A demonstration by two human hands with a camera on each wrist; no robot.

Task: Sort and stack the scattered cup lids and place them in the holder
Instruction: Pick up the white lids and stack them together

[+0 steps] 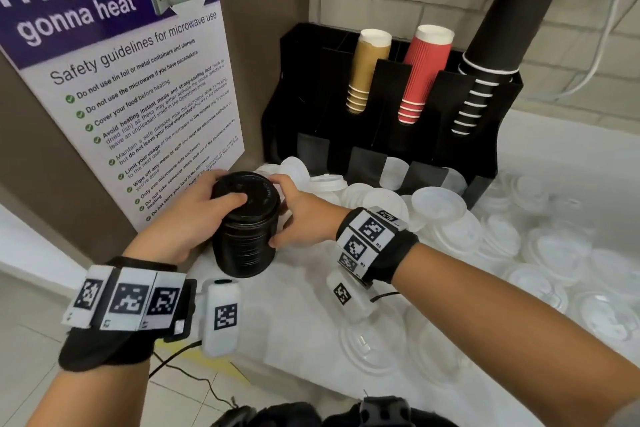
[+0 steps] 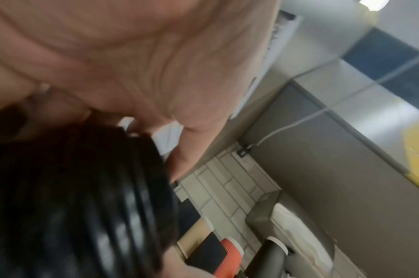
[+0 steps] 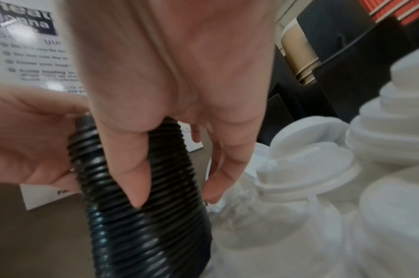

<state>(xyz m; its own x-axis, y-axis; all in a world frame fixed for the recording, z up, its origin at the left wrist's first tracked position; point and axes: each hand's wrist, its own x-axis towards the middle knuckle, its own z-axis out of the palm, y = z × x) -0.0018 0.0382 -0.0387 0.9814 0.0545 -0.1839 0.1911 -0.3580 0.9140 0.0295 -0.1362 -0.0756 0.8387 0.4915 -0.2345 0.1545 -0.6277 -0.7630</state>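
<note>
Together, the left hand [image 1: 194, 215] and the right hand [image 1: 304, 211] are gripping a tall stack of black lids [image 1: 244, 229] between them, the left thumb pressing on its top and the right fingers curling round its far side. Beyond the right hand, loose white lids [image 1: 450, 225] are lying scattered (many overlapping), and farther back the black holder [image 1: 304, 87] is standing with paper cups [image 1: 424, 74] in it.

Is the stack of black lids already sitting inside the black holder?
No, both hands grip the stack of black lids in front of the holder.
</note>
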